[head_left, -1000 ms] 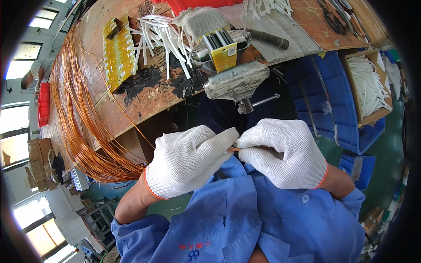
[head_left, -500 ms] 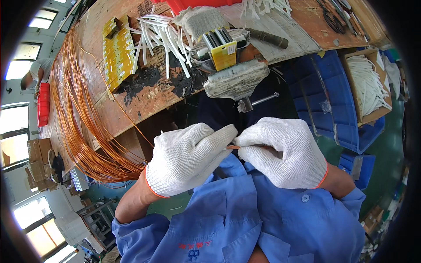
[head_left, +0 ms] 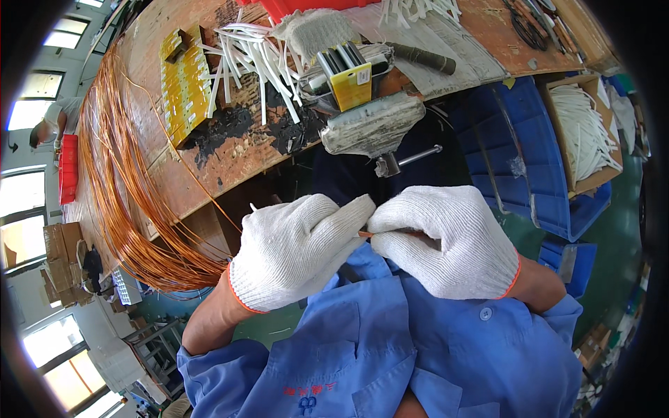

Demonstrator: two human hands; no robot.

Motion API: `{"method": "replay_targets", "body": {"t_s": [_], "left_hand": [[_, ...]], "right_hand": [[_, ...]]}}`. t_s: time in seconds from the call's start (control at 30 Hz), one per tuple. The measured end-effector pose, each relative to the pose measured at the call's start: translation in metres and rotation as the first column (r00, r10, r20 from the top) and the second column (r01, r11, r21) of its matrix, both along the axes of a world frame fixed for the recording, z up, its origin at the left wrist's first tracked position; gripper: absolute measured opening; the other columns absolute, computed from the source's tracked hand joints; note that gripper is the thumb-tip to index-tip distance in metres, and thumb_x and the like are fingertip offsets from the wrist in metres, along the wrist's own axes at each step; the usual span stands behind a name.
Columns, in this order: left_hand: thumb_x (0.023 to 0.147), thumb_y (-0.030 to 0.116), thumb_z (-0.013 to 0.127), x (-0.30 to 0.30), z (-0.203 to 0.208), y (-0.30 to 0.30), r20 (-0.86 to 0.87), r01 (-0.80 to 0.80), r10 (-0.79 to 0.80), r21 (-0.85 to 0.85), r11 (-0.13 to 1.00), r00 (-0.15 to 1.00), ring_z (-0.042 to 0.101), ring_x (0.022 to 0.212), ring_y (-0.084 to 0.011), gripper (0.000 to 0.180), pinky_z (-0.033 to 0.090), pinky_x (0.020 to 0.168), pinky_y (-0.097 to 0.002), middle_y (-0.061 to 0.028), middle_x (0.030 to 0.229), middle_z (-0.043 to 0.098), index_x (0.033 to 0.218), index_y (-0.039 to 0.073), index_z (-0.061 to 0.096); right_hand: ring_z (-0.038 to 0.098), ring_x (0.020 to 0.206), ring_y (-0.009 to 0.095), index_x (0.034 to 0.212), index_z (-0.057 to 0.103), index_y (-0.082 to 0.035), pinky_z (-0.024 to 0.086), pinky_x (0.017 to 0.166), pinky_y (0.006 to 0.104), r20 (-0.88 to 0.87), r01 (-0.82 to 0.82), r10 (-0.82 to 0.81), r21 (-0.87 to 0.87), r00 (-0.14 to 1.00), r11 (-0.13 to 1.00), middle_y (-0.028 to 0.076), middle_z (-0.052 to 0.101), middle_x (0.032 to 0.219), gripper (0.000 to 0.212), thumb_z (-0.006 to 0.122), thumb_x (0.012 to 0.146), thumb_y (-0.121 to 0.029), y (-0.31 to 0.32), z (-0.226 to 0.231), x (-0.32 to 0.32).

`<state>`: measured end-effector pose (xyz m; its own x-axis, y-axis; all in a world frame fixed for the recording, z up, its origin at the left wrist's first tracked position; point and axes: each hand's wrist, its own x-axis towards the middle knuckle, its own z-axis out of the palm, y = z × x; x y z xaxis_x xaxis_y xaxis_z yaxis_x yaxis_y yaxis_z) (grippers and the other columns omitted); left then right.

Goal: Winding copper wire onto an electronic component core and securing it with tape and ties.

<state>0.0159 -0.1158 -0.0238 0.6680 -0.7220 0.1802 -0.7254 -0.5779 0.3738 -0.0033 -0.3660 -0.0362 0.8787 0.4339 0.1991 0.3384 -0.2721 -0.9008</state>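
Both of my hands wear white knit gloves and meet in front of my chest. My left hand (head_left: pixel 296 251) is closed, with its thumb and forefinger pointing at the right hand. A short bit of copper wire (head_left: pixel 365 234) shows between the hands, and my right hand (head_left: pixel 446 244) pinches it. One strand from the big copper wire coil (head_left: pixel 157 237) runs down to the left glove. Out of the back of that glove sticks a small white tip (head_left: pixel 253 207), perhaps a tube end. The fingers hide the rest of what they hold.
Ahead, a bench vise (head_left: pixel 376 129) holds a yellow-plated block (head_left: pixel 351 87). White sleeves (head_left: pixel 261 59) and a yellow slotted piece (head_left: pixel 187 90) lie on the wooden bench (head_left: pixel 244 157). Right are blue bins (head_left: pixel 516 153) and a carton (head_left: pixel 582 132) of white strips. A person stands far left.
Both hands have shifted very slightly left and still grip the wire. The white tip behind the left glove shows a little more.
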Motion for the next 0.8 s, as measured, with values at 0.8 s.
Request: {"method": "replay_targets", "body": {"t_s": [0.8], "left_hand": [[0.098, 0.033, 0.078, 0.014, 0.004, 0.014, -0.041, 0.14, -0.135, 0.42, 0.897, 0.99, 0.073, 0.064, -0.0236, 0.028, 0.055, 0.053, -0.0396, -0.0036, 0.073, 0.066, 0.114, 0.011, 0.074]], "right_hand": [[0.077, 0.08, 0.031, 0.104, 0.08, -0.005, 0.06, 0.067, 0.0397, 0.022, -0.121, 0.136, -0.337, 0.99, 0.934, 0.012, 0.079, 0.092, 0.022, 0.089, 0.088, -0.016, -0.007, -0.01, 0.004]]}}
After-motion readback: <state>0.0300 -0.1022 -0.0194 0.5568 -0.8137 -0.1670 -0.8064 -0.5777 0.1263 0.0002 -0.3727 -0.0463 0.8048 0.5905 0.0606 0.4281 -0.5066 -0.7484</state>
